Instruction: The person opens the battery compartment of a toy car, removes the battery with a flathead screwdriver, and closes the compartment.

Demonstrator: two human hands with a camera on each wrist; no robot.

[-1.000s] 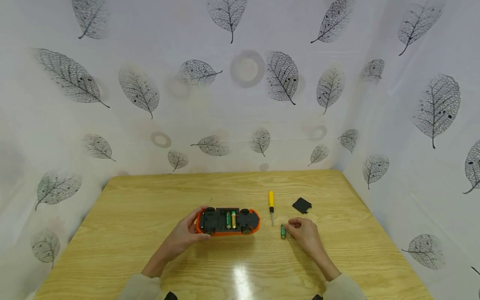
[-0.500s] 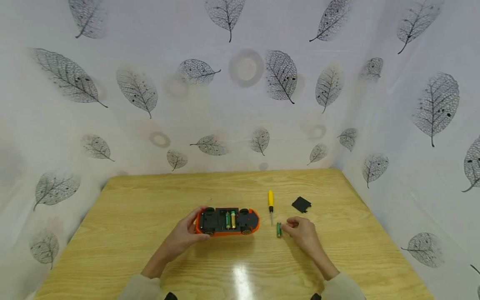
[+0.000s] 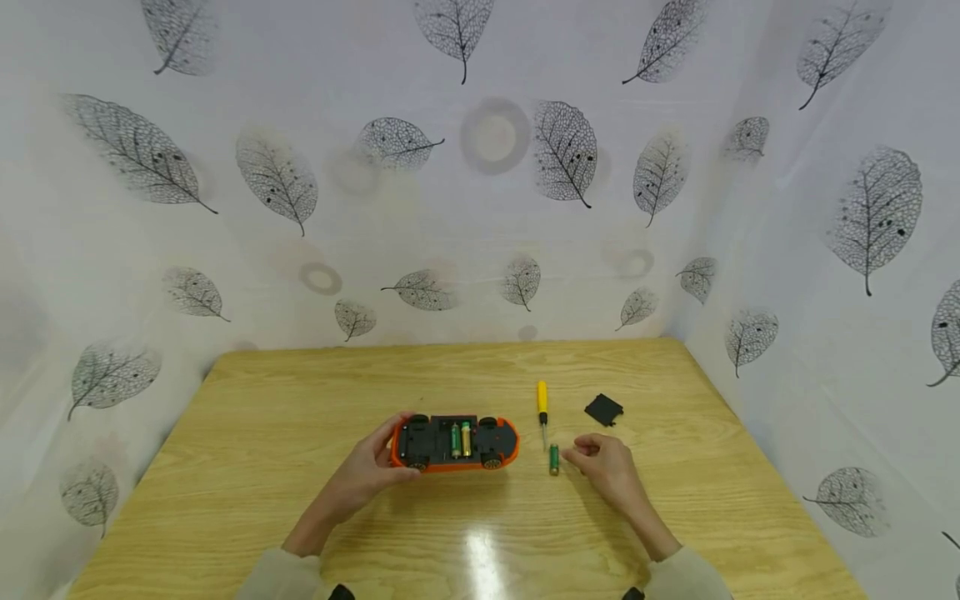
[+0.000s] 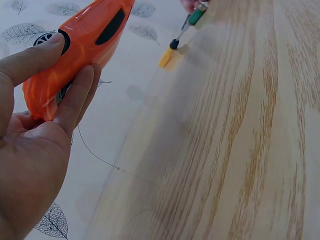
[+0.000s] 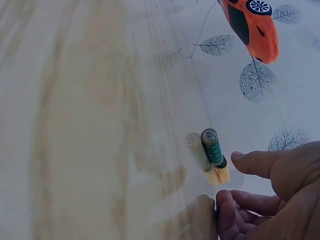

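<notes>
My left hand (image 3: 367,467) grips the rear end of an orange toy car (image 3: 438,447), its black underside turned up in the head view. In its open compartment sit a green battery (image 3: 455,442) and a gold-and-green battery (image 3: 467,439). The left wrist view shows the thumb by a wheel and the fingers under the orange body. A loose green battery (image 3: 554,460) lies on the wooden table to the right of the car. My right hand (image 3: 606,467) is beside that battery, thumb (image 5: 252,162) and fingers apart from it and holding nothing.
A yellow-handled screwdriver (image 3: 542,402) lies behind the loose battery, its shaft pointing towards me. Further right is a black battery cover (image 3: 603,410). White leaf-printed cloth (image 3: 480,317) stands around the back and sides of the wooden table (image 3: 300,383).
The loose battery has shifted left across the table towards the car, and my right hand has moved slightly left too. A small gap now shows between them. The left hand keeps holding the car still.
</notes>
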